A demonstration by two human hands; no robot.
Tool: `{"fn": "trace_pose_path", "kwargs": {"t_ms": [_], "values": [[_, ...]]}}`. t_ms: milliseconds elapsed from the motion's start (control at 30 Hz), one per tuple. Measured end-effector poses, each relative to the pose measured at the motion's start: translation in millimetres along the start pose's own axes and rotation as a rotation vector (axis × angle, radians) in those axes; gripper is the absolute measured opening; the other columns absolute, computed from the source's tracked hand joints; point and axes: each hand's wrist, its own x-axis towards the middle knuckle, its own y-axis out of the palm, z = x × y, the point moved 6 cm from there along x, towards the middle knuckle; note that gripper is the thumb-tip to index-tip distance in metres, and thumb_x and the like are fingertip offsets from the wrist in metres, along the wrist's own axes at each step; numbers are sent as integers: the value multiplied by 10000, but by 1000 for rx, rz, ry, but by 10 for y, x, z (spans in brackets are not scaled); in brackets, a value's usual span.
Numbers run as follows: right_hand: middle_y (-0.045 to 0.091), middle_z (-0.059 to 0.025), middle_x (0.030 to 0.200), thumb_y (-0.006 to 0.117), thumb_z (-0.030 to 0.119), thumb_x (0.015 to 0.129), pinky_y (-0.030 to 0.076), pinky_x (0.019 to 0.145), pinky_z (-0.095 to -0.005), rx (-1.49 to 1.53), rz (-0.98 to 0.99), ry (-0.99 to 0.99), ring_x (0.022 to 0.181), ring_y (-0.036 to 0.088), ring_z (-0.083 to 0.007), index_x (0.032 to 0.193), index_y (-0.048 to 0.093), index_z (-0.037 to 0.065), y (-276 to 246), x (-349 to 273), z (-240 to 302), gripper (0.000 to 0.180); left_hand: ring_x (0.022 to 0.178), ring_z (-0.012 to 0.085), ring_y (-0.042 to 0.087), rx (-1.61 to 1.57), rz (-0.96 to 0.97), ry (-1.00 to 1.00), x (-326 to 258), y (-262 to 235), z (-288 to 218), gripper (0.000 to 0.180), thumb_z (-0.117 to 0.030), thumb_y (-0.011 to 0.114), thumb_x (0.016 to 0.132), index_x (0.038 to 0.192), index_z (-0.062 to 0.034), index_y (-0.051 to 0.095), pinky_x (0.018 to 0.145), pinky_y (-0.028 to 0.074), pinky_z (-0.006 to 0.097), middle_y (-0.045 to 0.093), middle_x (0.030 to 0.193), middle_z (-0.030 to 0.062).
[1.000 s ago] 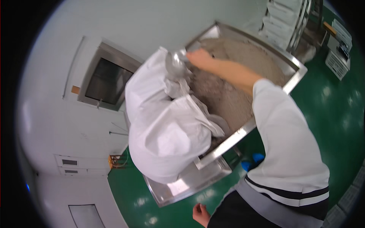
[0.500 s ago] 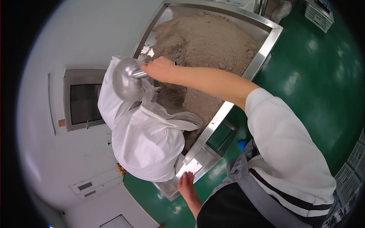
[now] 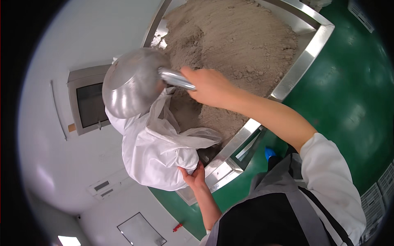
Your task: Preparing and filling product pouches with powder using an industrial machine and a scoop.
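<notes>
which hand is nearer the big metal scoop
Right: the right hand grips the metal scoop by its handle. The left hand is lower in the picture, apart from it, gripping the white bag.

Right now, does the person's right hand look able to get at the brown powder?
Probably yes: the powder spreads just beyond the right hand, and nothing seems to stand between them. That hand is holding the metal scoop, though, so it isn't free.

A shallow metal trough (image 3: 301,64) carries a broad heap of crumbly brown powder (image 3: 234,41).
</notes>
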Motion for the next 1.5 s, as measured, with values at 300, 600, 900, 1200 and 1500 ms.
{"fn": "trace_pose_path", "kwargs": {"t_ms": [300,600,900,1200,1500], "values": [[610,-210,779,616,133,773,465,642,-479,-21,26,79,758,606,-405,1048,428,55,112,-274,-72,342,1016,265,599,-358,46,-151,302,521,-279,374,-265,692,796,1064,-16,613,889,472,388,647,1066,107],[597,-229,819,636,154,782,451,668,-445,37,41,144,791,593,-414,1052,432,31,237,-507,82,361,1077,282,556,-210,294,44,-19,670,-74,414,-220,654,839,1161,17,545,964,429,404,595,1160,121],[589,-227,803,645,152,779,443,664,-436,110,-9,193,779,591,-412,1036,432,27,78,-574,146,356,1130,238,490,583,108,219,629,312,428,433,-2,633,820,1228,20,489,987,369,345,506,1264,93],[591,-221,810,643,161,776,445,667,-429,167,-70,204,778,596,-396,1050,433,24,-120,-563,134,371,1171,271,469,253,273,169,1011,524,611,367,-105,496,896,1257,-38,481,1002,397,438,486,1298,105],[593,-207,798,653,159,766,452,650,-406,108,-60,168,739,597,-365,1073,446,2,-13,-432,243,401,1177,282,477,-63,353,63,672,454,510,357,-161,471,916,1247,-28,484,1013,404,424,489,1312,118]]}}
